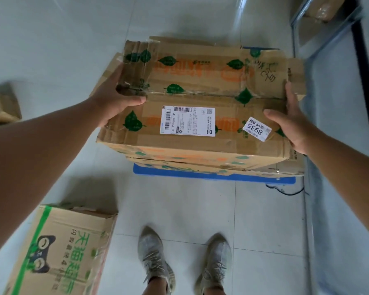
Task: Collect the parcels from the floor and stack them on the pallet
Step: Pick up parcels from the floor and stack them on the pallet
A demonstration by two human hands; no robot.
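A big worn cardboard parcel (pixel 200 88) with green leaf prints and a white shipping label sits on top of other boxes stacked on the blue pallet (pixel 179 172). My left hand (pixel 115 96) grips its left edge, thumb over the top face. My right hand (pixel 292 122) holds its right edge, fingers flat along the side and thumb on top. Another parcel (pixel 60 250) with green stripe and cat logo lies on the floor at lower left. A small parcel (pixel 0 107) lies on the floor at the far left.
My two feet in grey sneakers (pixel 183 260) stand on pale floor tiles just in front of the pallet. A metal shelf frame (pixel 328 26) with a box stands at upper right. A dark cable (pixel 285 191) trails by the pallet's right corner.
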